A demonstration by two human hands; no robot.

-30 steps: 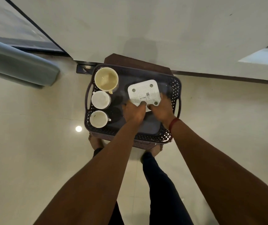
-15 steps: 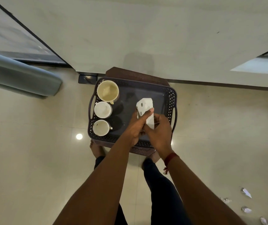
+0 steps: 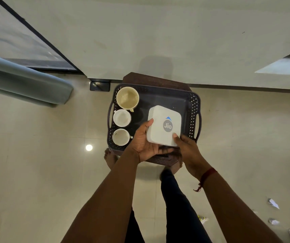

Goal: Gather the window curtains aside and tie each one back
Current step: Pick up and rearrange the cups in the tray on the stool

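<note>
Box [image 3: 164, 127] held btw L hand [image 3: 144, 146], R hand [image 3: 189, 151].

Both forearms are bare from the left hand [image 3: 144, 146] and the right hand [image 3: 190, 153] back to the lower edge of the view. A thin dark-red thread [image 3: 208, 174] circles the right wrist, on the person's side of the dark tray [image 3: 194, 109], and a short frayed end hangs off it toward the elbow. Nearer than the tray, the legs wear close-fitting dark trousers [image 3: 179, 207], probably navy, though the light there is dim. They narrow toward the ankle. A bare foot [image 3: 110, 158] shows on the floor by the tray's near left corner.
</note>
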